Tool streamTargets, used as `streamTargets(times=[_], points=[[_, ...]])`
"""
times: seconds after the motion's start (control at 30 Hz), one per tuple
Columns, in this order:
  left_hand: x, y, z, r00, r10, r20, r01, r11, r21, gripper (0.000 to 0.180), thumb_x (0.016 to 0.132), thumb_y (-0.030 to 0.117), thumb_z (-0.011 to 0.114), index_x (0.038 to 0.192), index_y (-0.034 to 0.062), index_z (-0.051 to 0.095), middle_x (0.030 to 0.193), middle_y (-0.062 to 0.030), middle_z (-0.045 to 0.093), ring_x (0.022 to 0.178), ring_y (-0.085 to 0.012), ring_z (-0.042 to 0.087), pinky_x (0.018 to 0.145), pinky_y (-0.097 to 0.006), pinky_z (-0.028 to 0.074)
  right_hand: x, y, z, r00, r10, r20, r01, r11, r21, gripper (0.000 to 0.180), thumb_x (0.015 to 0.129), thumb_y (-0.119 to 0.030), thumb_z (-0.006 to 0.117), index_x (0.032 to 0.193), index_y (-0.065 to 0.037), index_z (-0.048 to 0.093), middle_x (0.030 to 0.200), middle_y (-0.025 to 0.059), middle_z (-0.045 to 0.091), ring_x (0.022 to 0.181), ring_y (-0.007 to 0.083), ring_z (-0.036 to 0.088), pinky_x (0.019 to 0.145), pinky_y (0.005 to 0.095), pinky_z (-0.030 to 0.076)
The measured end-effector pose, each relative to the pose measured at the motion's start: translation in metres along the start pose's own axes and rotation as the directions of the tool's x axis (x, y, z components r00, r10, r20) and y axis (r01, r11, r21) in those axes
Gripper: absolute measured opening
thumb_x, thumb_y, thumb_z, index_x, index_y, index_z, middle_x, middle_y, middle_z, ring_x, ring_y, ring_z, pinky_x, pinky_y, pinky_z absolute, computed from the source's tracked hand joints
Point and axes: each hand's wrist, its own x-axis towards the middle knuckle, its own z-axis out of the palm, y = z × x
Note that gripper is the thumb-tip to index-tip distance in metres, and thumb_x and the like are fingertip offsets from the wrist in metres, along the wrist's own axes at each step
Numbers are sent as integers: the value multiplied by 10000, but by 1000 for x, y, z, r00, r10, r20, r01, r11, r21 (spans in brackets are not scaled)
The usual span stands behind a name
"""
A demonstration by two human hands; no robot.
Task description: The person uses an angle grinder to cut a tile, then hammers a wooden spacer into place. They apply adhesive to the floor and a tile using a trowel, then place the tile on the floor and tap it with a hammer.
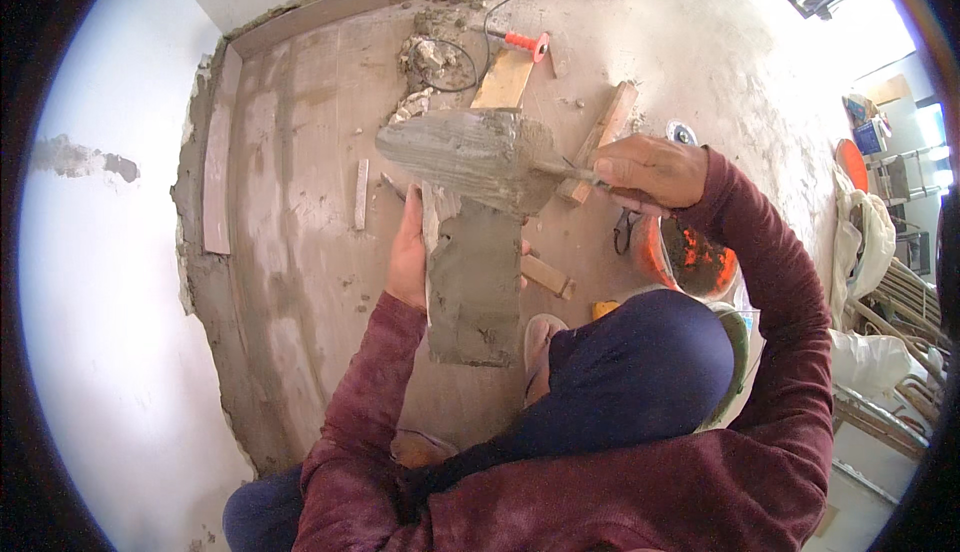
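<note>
Gripping the grey, pointed metal trowel [460, 157] in the right hand [655, 170], over the rectangular, mortar-coated slab [472, 292] clasped in the left hand [407, 257]!

Down on the dusty floor [320, 152] lies a flat wooden board [506, 78]; just left of it there's a rubble heap [428, 56], to its right a timber block [608, 132], nearer the worker an orange bucket [653, 252].
</note>
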Motion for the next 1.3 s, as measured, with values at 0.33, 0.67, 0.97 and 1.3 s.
streamTargets(times=[0.33,0.67,0.97,1.3], points=[[29,7,-17,991,47,128,-57,996,75,878,911,705,259,1435,2,321,1360,-232,463,1104,-400,562,813,-613,514,-150,-24,-3,910,358,-208,-406,869,-284,264,927,-241,531,1060,-19,581,909,190,596,854,318,605,770,402,479],[61,10,-59,997,-28,75,17,990,139,812,925,662,295,1494,85,234,1484,-211,321,1240,-418,458,895,-699,409,-241,-13,52,447,865,-229,-781,253,-570,156,778,-181,609,895,-78,626,773,89,647,788,267,653,746,425,522],[62,13,-69,994,-22,-108,39,988,151,815,920,658,331,1521,131,165,1503,-194,298,1253,-409,449,905,-692,399,-182,73,82,411,912,4,-782,354,-512,130,709,-177,686,775,-70,718,765,112,704,736,262,698,635,399,558],[70,1,-68,998,0,-64,10,986,163,808,915,642,383,1520,147,179,1506,-198,290,1259,-425,433,917,-699,383,-174,82,75,501,848,170,-712,516,-476,173,694,-147,662,821,-49,727,793,155,700,793,319,693,671,442,568]])
